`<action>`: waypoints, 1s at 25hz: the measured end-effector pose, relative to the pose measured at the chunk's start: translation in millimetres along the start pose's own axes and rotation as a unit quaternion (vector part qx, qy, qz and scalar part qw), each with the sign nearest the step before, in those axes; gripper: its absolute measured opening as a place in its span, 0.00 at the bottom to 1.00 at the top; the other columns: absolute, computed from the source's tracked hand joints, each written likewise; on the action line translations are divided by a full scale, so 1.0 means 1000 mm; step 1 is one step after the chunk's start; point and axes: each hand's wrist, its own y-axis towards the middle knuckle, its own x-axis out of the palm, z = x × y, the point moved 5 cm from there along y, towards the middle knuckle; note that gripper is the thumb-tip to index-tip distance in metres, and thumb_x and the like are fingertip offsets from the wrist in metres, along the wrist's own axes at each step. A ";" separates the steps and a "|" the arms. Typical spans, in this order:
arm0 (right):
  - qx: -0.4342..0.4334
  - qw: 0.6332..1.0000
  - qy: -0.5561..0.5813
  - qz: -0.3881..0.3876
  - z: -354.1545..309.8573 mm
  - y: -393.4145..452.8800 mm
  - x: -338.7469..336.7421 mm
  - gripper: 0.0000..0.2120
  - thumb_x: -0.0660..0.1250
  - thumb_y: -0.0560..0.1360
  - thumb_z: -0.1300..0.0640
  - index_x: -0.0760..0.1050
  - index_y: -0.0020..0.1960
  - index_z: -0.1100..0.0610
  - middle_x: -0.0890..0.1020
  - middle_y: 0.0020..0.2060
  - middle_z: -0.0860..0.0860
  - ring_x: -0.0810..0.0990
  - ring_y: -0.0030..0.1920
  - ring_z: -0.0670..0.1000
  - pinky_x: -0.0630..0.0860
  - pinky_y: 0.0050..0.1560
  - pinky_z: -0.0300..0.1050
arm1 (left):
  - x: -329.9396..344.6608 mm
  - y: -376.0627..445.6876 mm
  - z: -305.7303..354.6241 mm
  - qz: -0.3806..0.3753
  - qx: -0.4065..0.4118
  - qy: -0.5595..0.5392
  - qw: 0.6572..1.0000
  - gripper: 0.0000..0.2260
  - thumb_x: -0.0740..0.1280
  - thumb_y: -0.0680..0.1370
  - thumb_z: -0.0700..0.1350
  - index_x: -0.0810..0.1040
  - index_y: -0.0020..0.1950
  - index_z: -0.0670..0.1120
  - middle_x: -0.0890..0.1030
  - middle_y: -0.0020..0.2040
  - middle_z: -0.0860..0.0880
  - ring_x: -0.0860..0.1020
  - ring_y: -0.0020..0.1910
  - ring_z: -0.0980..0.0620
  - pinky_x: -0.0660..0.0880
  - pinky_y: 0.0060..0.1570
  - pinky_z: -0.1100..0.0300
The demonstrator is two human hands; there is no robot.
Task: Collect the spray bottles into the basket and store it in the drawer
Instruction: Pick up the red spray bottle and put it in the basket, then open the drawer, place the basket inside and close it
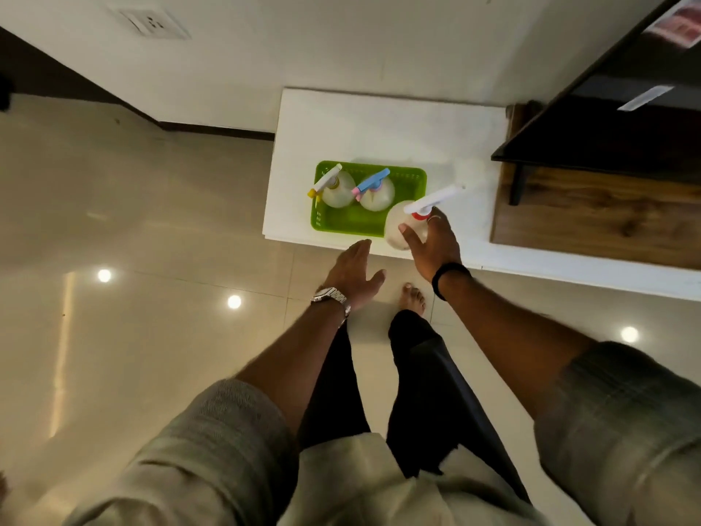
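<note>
Spray bottle (398, 229) (round, translucent) in right hand (432, 244) grip; left hand (354, 273) spread wide nr green slotted basket (333, 222).

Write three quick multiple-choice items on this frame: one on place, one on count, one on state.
1. Where does the green basket sit?
A. white surface
B. floor
C. wooden shelf

2. How many spray bottles stand fully inside the basket?
A. one
B. two
C. three

3. What is the right hand doing?
A. hanging empty
B. wrapped round the red-collared bottle
C. gripping the basket rim

Key: 1 A, it rests on the white surface; 2 B, the yellow-tipped bottle and blue-headed bottle; 3 B, its fingers curl round that bottle at the basket's corner.
</note>
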 end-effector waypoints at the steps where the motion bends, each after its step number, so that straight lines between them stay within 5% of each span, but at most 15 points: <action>1: 0.003 1.000 0.010 0.023 0.005 0.009 0.010 0.27 0.66 0.78 0.45 0.68 0.71 0.59 0.73 0.70 0.55 0.74 0.67 0.58 0.72 0.65 0.51 | 0.001 0.014 -0.013 0.004 0.015 0.015 1.000 0.34 0.63 0.81 0.54 0.56 0.83 0.44 0.59 0.83 0.44 0.58 0.82 0.45 0.58 0.80 0.50; 6: -0.003 0.994 0.041 0.100 0.029 0.037 0.052 0.26 0.65 0.77 0.41 0.68 0.70 0.53 0.75 0.67 0.52 0.76 0.64 0.54 0.78 0.61 0.57 | 0.010 0.073 -0.064 0.019 0.140 0.175 0.974 0.34 0.62 0.80 0.51 0.55 0.83 0.42 0.57 0.83 0.44 0.53 0.84 0.43 0.54 0.81 0.49; 12: 0.002 0.991 -0.003 0.132 0.045 0.050 0.072 0.24 0.67 0.78 0.46 0.67 0.71 0.51 0.73 0.70 0.52 0.73 0.68 0.55 0.72 0.67 0.51 | 0.021 0.101 -0.106 -0.023 0.213 0.220 0.952 0.36 0.62 0.79 0.49 0.51 0.84 0.43 0.51 0.84 0.43 0.49 0.84 0.42 0.49 0.82 0.47; 17: 0.082 0.978 -0.128 0.139 0.060 0.065 0.092 0.23 0.67 0.77 0.43 0.73 0.68 0.53 0.70 0.72 0.53 0.65 0.73 0.56 0.63 0.68 0.55 | 0.027 0.105 -0.113 -0.029 0.232 0.197 0.952 0.37 0.63 0.79 0.49 0.49 0.84 0.43 0.47 0.85 0.43 0.44 0.84 0.42 0.47 0.83 0.47; 20: 0.076 0.981 -0.103 0.147 0.066 0.064 0.099 0.21 0.67 0.78 0.44 0.74 0.65 0.54 0.68 0.75 0.52 0.60 0.77 0.55 0.62 0.68 0.55 | 0.029 0.104 -0.113 -0.018 0.237 0.190 0.953 0.38 0.63 0.79 0.49 0.49 0.84 0.43 0.47 0.85 0.43 0.44 0.84 0.42 0.49 0.82 0.46; 25: 0.053 0.981 -0.053 0.177 0.064 0.043 0.089 0.26 0.68 0.77 0.48 0.69 0.72 0.54 0.65 0.77 0.50 0.59 0.79 0.53 0.62 0.68 0.50 | 0.014 0.092 -0.140 0.100 0.160 0.061 0.980 0.42 0.66 0.77 0.51 0.49 0.83 0.38 0.42 0.84 0.42 0.42 0.84 0.41 0.44 0.82 0.47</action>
